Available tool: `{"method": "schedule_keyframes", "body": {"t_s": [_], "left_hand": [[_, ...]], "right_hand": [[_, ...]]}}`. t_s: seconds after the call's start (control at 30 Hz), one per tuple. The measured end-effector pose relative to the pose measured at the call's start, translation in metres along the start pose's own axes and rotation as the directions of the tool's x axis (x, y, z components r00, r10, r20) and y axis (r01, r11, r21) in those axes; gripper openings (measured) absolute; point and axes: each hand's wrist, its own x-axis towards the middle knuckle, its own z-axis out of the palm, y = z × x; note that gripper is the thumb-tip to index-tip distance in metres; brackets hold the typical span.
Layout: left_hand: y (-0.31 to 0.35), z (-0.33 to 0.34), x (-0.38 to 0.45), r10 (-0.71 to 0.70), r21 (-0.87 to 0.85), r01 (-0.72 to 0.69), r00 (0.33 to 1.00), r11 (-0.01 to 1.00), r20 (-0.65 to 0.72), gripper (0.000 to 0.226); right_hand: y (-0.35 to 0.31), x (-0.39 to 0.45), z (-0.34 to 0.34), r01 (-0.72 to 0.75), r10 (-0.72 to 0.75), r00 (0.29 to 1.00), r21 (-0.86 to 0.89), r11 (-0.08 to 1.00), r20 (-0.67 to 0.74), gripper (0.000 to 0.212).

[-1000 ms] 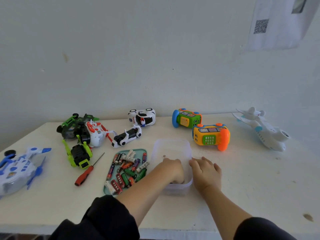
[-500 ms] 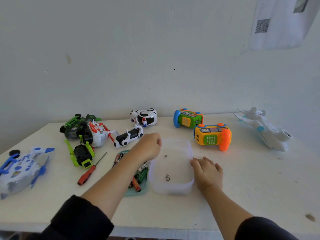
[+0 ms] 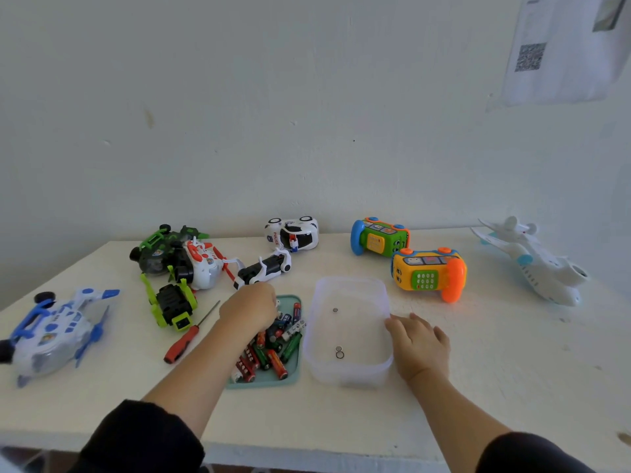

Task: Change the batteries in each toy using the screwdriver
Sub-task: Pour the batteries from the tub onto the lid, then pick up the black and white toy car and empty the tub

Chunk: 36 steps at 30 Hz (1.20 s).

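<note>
Teal tray of batteries sits under the left hand, fingers curled downward, can't tell if holding anything. Right hand rests flat-fingered against the clear plastic tub.

Your screwdriver, red handle with a thin metal shaft, lies flat on the tabletop, tip toward 1 o'clock, just at 4 o'clock of the green-and-black toy. The batteries sit heaped in a teal tray, red, green and dark ones mixed. At 12 o'clock the toys spread along the wall: a police car on its side, a green phone toy, an orange phone toy, and a white plane at 2 o'clock.
</note>
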Motion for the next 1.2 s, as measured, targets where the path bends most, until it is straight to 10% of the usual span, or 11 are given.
{"method": "schedule_keyframes", "body": {"t_s": [0.2, 0.37, 0.63, 1.0, 1.2], "left_hand": [[0.013, 0.018, -0.015, 0.369, 0.123, -0.371, 0.929, 0.921, 0.036, 0.038], [0.016, 0.034, -0.013, 0.224, 0.080, -0.213, 0.960, 0.974, -0.166, 0.025], [0.014, 0.034, -0.015, 0.147, 0.144, -0.159, 0.985, 0.977, 0.087, 0.045], [-0.013, 0.021, -0.046, 0.034, -0.014, -0.038, 0.971, 0.999, -0.237, 0.034], [-0.067, 0.015, -0.049, -0.380, -0.122, 0.362, 0.903, 0.924, -0.200, 0.036]], "right_hand": [[-0.001, -0.001, -0.001, -0.001, 0.001, 1.000, 0.011, 1.000, -0.009, 0.068], [-0.001, -0.001, -0.001, -0.011, 0.011, 1.000, 0.024, 1.000, -0.003, 0.067], [-0.002, -0.004, -0.003, -0.002, 0.007, 0.999, 0.153, 0.988, -0.033, 0.066], [0.005, -0.027, -0.023, -0.071, 0.099, 0.995, 0.600, 0.797, -0.013, 0.038], [0.008, -0.037, -0.022, 0.037, -0.011, 0.999, 0.517, 0.855, -0.052, 0.046]]}}
